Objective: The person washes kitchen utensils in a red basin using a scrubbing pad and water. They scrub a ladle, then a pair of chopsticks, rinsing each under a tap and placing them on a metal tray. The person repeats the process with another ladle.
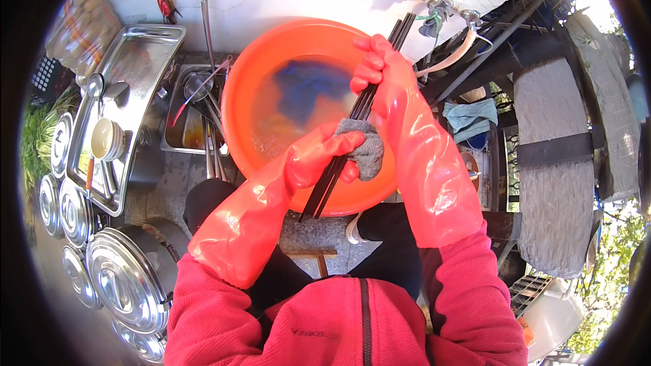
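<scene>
Both hands wear long red rubber gloves. My left hand (325,155) presses a grey cloth (368,150) around the lower part of a bundle of black chopsticks (362,107). Higher up, my right hand (386,73) grips the same bundle, whose upper ends stick out past the glove. The chopsticks slant from upper right to lower left. Beneath them stands a large orange plastic basin (236,96) with cloudy water, in which a blue item (305,86) lies; its kind is hard to tell.
At left, a steel tray (147,61) carries stacked bowls (107,140) and a ladle (95,86). Beside it, a small steel sink (175,142) holds utensils and a strainer (197,85). Lidded steel pots (124,279) crowd the lower left. Taps (472,18) and a hose (452,56) are upper right.
</scene>
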A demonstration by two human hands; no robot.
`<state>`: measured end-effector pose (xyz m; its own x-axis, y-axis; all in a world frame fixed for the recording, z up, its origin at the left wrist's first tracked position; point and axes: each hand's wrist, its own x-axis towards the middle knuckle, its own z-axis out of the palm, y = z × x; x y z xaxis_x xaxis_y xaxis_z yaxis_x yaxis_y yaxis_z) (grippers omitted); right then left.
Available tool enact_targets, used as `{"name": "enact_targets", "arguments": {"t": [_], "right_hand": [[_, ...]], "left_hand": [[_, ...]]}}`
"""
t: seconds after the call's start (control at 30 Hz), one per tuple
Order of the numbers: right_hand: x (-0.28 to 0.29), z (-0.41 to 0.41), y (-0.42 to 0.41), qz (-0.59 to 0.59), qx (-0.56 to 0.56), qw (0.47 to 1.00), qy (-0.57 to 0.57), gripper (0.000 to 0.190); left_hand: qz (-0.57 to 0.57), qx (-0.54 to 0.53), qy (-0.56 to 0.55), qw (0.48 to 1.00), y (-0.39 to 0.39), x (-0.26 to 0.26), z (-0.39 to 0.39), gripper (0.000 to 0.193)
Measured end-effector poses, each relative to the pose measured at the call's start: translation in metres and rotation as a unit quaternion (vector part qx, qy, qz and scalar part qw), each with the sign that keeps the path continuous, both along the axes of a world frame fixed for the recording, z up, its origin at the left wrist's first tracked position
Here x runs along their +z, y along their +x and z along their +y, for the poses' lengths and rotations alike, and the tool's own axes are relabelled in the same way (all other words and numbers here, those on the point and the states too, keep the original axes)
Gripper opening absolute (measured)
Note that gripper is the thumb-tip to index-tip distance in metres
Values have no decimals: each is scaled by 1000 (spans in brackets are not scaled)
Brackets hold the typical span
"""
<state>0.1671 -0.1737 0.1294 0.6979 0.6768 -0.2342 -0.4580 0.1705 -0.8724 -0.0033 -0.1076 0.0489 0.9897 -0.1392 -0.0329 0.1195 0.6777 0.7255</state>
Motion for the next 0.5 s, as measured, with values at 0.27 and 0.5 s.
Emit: {"name": "enact_targets", "arguments": {"t": [0.27,0.5], "right_hand": [[96,-17,77,-19,-127,991,20,28],[79,-23,66,-48,-129,990,-6,33]], "left_hand": [[37,-51,148,987,-21,-2,-4,32],[12,84,116,990,-7,-7,-2,43]]}}
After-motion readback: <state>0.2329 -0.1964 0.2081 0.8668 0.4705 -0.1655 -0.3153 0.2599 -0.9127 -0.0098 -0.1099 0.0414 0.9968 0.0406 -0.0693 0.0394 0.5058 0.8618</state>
